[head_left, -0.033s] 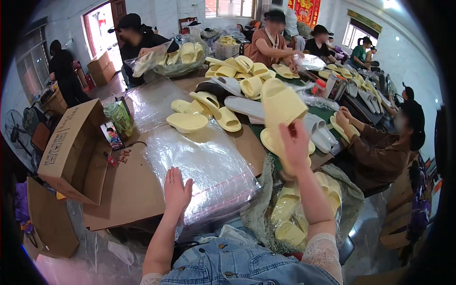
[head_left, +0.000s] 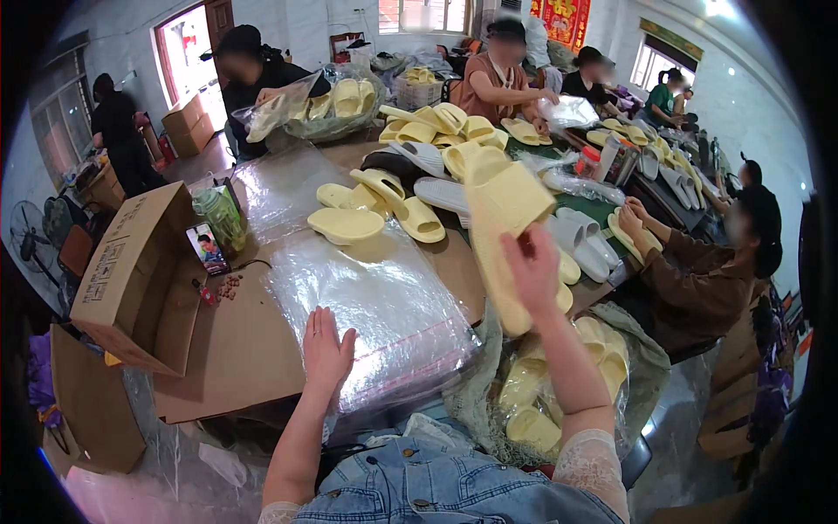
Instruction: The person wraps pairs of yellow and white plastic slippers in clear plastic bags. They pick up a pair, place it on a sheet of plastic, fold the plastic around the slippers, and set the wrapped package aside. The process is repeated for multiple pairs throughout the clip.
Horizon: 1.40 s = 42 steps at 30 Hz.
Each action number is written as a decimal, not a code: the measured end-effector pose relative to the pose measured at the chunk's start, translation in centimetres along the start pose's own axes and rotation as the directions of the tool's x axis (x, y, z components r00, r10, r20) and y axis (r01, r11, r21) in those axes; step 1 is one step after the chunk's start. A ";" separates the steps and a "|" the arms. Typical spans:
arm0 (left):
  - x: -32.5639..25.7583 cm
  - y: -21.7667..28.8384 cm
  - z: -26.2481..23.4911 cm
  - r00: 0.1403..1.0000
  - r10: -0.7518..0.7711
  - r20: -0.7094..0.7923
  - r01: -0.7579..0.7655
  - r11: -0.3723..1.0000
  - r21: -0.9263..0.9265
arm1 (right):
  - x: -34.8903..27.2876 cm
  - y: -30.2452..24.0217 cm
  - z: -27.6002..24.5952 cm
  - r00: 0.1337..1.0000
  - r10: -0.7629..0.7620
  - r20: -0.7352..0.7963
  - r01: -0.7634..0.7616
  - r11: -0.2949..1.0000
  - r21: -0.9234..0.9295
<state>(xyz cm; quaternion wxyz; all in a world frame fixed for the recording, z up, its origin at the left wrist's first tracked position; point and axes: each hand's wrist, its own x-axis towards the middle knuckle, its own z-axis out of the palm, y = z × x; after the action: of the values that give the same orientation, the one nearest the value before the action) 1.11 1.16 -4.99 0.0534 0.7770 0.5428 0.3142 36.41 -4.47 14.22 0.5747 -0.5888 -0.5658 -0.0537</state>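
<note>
My right hand (head_left: 534, 266) is closed on a pale yellow slipper (head_left: 502, 214), held up over the table with its strap end pointing away from me. My left hand (head_left: 327, 349) lies flat, fingers stretched out, on a stack of clear plastic bags (head_left: 375, 297). Just beyond the bags, a yellow slipper (head_left: 345, 225) lies sole up, beside other loose yellow slippers (head_left: 421, 220). Partly behind the held slipper are grey slippers (head_left: 583, 240) and more yellow ones. Below my right forearm, bagged yellow slippers (head_left: 531, 393) fill a woven sack (head_left: 476, 389).
At the left stand an open cardboard box (head_left: 131, 271), a propped phone (head_left: 208, 249) and a green jar (head_left: 220, 218). A yellow slipper pile (head_left: 449, 122) lies at the table's far side. Co-workers sit or stand around; one in brown (head_left: 707, 271) handles a slipper at the right.
My right hand has brought the yellow slipper slightly left and toward me. My left hand stays on the bags.
</note>
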 end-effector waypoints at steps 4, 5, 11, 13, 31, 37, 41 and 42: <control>-0.1 -0.1 0.1 1.000 0.012 -0.013 -0.012 1.000 0.017 | -3.7 -4.4 5.1 0.969 0.030 0.244 -0.103 0.951 0.291; 0.0 0.2 0.1 1.000 0.010 -0.010 -0.010 1.000 0.005 | -5.0 -3.6 6.8 0.958 0.013 0.286 -0.107 0.942 0.317; 0.2 0.4 -0.2 0.999 0.016 0.043 -0.018 0.998 0.061 | -10.8 -4.6 15.1 0.816 0.174 0.551 -0.462 0.768 0.443; 0.2 0.2 -0.1 0.999 -0.017 0.041 0.014 0.998 0.068 | -11.7 -5.8 15.6 0.674 0.185 0.715 -0.607 0.691 0.394; 0.2 -0.7 0.4 0.990 0.133 0.038 -0.136 0.984 0.115 | -12.6 -1.9 15.6 0.798 0.125 0.590 -0.447 0.778 0.440; 1.1 2.2 -2.7 0.985 0.172 0.005 -0.172 0.985 -0.008 | -13.8 -0.7 17.2 0.651 0.029 0.759 -0.662 0.511 0.548; 0.9 1.6 -2.3 0.981 0.185 0.061 -0.192 0.973 0.125 | -13.8 1.3 17.5 0.565 0.235 0.791 -0.799 0.394 0.453; 0.9 1.5 -2.0 0.980 0.190 0.062 -0.198 0.964 0.177 | -14.3 1.5 17.7 0.594 0.282 0.753 -0.772 0.464 0.435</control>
<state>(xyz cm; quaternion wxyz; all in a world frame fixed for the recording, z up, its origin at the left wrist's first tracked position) 1.42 0.82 -2.38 -0.0369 0.8349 0.4893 0.2494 22.08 0.40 -2.84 0.5381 -0.4439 -0.4554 0.5532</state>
